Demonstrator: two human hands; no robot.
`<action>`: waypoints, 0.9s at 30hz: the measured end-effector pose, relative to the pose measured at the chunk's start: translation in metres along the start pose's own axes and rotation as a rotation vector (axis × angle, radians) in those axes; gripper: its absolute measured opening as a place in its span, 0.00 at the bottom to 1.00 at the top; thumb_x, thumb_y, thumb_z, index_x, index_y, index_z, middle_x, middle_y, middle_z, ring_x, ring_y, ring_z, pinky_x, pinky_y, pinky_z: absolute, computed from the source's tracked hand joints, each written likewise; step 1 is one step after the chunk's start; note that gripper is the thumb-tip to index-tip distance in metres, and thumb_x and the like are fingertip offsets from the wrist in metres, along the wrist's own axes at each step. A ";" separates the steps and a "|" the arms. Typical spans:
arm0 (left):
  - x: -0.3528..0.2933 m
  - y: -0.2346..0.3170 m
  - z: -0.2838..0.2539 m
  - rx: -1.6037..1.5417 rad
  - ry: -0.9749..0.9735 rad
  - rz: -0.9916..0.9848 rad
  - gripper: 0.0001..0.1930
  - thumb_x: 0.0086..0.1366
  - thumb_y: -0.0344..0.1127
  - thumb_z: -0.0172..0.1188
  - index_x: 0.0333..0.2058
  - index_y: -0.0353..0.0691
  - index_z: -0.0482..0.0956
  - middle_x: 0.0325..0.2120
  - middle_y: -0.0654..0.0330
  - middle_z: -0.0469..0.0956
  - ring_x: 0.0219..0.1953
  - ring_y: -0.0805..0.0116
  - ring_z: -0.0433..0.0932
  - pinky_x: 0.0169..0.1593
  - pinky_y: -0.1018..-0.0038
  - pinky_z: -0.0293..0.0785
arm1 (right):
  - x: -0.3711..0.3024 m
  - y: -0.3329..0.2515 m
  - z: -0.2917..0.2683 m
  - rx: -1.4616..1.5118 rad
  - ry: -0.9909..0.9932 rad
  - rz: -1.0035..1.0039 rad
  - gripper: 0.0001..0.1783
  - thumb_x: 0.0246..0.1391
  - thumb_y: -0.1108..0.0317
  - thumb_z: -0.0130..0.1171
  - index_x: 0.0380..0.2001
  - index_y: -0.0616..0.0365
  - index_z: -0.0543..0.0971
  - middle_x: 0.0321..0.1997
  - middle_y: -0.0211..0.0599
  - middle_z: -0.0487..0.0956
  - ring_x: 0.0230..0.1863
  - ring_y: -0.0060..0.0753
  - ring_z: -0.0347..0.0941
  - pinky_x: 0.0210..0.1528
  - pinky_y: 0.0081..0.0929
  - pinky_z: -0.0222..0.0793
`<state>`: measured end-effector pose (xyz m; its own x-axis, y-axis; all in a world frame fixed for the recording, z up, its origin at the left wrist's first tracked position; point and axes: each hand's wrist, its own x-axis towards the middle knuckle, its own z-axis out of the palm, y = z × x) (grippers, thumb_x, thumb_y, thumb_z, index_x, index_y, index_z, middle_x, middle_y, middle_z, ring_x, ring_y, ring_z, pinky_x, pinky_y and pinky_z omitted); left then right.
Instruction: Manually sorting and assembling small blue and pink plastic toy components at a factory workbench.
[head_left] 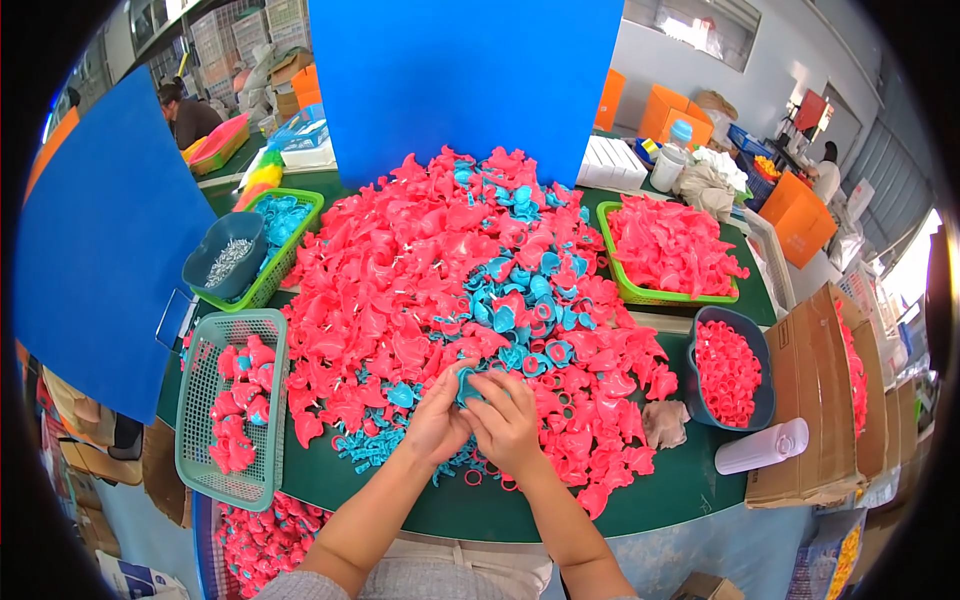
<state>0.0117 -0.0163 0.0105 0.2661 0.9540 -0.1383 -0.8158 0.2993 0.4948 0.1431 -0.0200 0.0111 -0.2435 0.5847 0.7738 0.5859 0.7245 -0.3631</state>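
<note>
My left hand (436, 420) and my right hand (504, 418) meet at the near side of a big heap of parts. Between their fingertips they grip a small teal plastic piece (466, 386); the fingers cover much of it. Beyond them spreads the heap of pink molded plastic parts (390, 270), with teal cup-shaped parts (505, 315) mixed in at its middle right. Small teal pieces (370, 445) lie just left of my left wrist. A few pink rings (473, 478) rest near my right wrist on the green table (560, 510).
At left stand a pale green basket (282, 420) of pink-and-teal pieces, a bowl of metal screws (228, 262) and a lime basket (300, 240). At right are a lime basket (680, 297) of pink parts, a grey tub (765, 385) of rings, a pale bottle (762, 447) and a carton (800, 400).
</note>
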 end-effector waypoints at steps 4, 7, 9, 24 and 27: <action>-0.005 0.005 0.001 -0.006 -0.066 -0.046 0.18 0.73 0.43 0.41 0.53 0.38 0.68 0.46 0.58 0.74 0.48 0.65 0.74 0.51 0.68 0.73 | 0.004 -0.008 -0.002 -0.020 -0.002 -0.004 0.11 0.42 0.70 0.65 0.32 0.58 0.79 0.50 0.37 0.77 0.53 0.46 0.69 0.50 0.40 0.64; 0.002 0.003 -0.013 0.176 0.126 0.059 0.18 0.73 0.44 0.41 0.49 0.37 0.70 0.41 0.58 0.76 0.41 0.65 0.77 0.44 0.70 0.76 | 0.014 0.000 -0.004 0.156 -0.023 0.083 0.11 0.43 0.71 0.64 0.33 0.59 0.79 0.50 0.38 0.77 0.54 0.46 0.69 0.51 0.40 0.64; 0.005 0.004 -0.017 0.071 0.142 -0.049 0.18 0.73 0.46 0.42 0.49 0.38 0.68 0.32 0.57 0.78 0.31 0.68 0.78 0.33 0.74 0.77 | 0.022 0.028 -0.001 0.038 0.019 0.204 0.11 0.45 0.74 0.61 0.35 0.59 0.79 0.50 0.39 0.77 0.54 0.47 0.68 0.52 0.40 0.64; 0.011 -0.001 -0.015 0.062 0.256 0.218 0.14 0.68 0.39 0.54 0.47 0.37 0.70 0.38 0.56 0.77 0.43 0.64 0.77 0.49 0.69 0.76 | 0.034 0.007 -0.009 0.358 -0.088 0.458 0.05 0.51 0.76 0.58 0.33 0.65 0.78 0.30 0.41 0.79 0.31 0.38 0.76 0.32 0.29 0.70; 0.008 -0.011 -0.010 0.063 0.202 0.234 0.14 0.67 0.36 0.56 0.48 0.36 0.69 0.40 0.56 0.76 0.45 0.63 0.77 0.51 0.68 0.74 | 0.016 -0.018 0.001 0.333 0.047 0.507 0.05 0.51 0.76 0.59 0.33 0.65 0.79 0.31 0.44 0.79 0.30 0.44 0.77 0.32 0.30 0.72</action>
<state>0.0177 -0.0113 -0.0048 -0.0378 0.9831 -0.1793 -0.8077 0.0756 0.5848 0.1273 -0.0231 0.0298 0.0416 0.8756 0.4812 0.3451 0.4394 -0.8293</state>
